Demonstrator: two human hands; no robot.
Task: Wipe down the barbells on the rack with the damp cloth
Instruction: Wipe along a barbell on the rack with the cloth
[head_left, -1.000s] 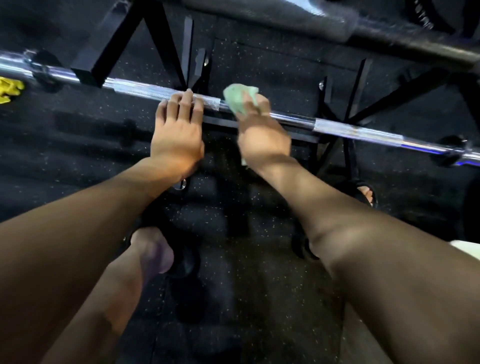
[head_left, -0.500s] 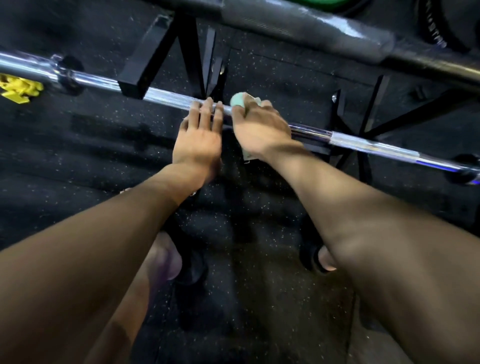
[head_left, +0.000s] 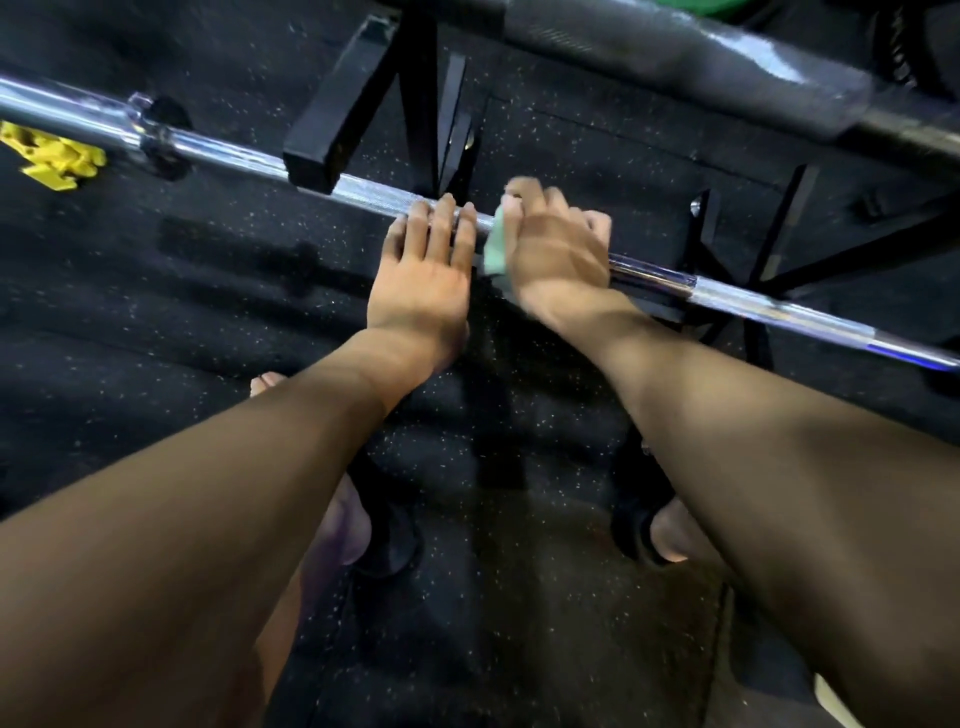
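A chrome barbell (head_left: 737, 301) runs across the view from upper left to lower right, held on a black rack (head_left: 332, 130). My left hand (head_left: 426, 275) lies on top of the bar with straight fingers draped over it. Just to its right, my right hand (head_left: 556, 249) is wrapped over the bar and grips a pale green cloth (head_left: 496, 249) against it. Only a strip of the cloth shows between the two hands. The right hand is blurred.
A second, dark padded bar (head_left: 701, 57) crosses the top right. Black rack legs (head_left: 779, 228) stand behind the barbell. A yellow object (head_left: 52, 156) lies on the speckled black floor at the left. My feet in dark sandals (head_left: 649, 535) are below.
My right hand with the cloth has slid left along the bar until it sits next to my left hand. Less of the cloth shows now.
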